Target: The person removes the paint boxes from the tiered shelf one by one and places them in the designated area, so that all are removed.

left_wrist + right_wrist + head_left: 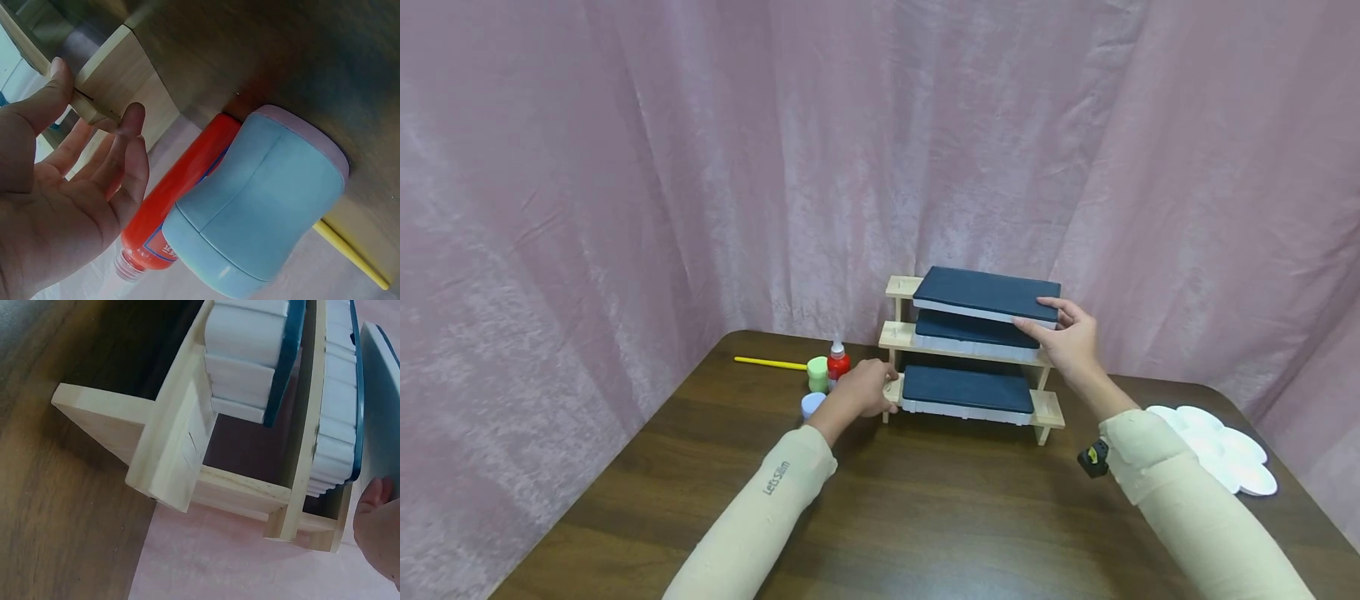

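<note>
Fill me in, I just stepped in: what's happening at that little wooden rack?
A person is working at a three-tier wooden rack on a brown table. Their right hand grips the dark blue case on the top tier, while the left hand steadies the rack's lower left end. Two more cases fill the lower tiers.

In the right wrist view the right hand (379, 530) is cut off by the picture's lower right corner, so its grip on the top blue case (380, 406) cannot be told there. The left hand (861, 393) hides the wooden rack's (1047, 408) lower left end. The blue jar (812, 404) near the table's far left edge is partly hidden behind that wrist.
</note>
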Demonstrator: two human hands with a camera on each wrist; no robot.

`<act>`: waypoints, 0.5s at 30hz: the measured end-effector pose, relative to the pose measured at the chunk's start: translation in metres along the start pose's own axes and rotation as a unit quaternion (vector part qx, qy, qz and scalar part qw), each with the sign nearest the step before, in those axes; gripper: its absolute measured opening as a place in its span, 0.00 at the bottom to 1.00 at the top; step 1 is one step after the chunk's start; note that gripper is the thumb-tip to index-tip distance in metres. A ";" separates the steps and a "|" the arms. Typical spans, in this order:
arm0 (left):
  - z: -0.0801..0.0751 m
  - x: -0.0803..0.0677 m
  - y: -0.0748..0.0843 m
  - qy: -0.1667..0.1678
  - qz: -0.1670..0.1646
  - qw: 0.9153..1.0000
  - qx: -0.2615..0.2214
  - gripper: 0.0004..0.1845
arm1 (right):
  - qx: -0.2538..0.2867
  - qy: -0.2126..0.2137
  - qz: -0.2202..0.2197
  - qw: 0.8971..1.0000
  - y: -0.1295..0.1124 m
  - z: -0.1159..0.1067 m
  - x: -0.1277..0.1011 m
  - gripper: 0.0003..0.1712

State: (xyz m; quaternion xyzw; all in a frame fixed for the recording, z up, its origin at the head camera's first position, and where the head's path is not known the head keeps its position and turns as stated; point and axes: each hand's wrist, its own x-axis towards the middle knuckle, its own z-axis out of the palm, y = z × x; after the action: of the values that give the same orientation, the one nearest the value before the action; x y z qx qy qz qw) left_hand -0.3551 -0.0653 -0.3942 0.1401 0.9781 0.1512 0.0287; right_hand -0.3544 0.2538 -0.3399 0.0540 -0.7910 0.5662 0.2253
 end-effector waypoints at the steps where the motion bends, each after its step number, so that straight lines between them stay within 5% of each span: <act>1: 0.000 0.000 0.000 -0.001 0.000 1.000 -0.002 0.32 | -0.001 0.005 -0.002 1.000 0.000 0.001 -0.001 0.37; 15: -0.001 0.001 0.000 0.002 -0.005 1.000 0.002 0.33 | 0.002 0.029 -0.055 0.998 -0.005 0.004 -0.010 0.33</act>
State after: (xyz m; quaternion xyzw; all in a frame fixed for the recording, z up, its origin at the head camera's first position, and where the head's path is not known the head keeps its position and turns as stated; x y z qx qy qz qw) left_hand -0.3561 -0.0653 -0.3934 0.1346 0.9792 0.1497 0.0269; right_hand -0.3448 0.2468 -0.3413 0.0817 -0.7786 0.5562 0.2789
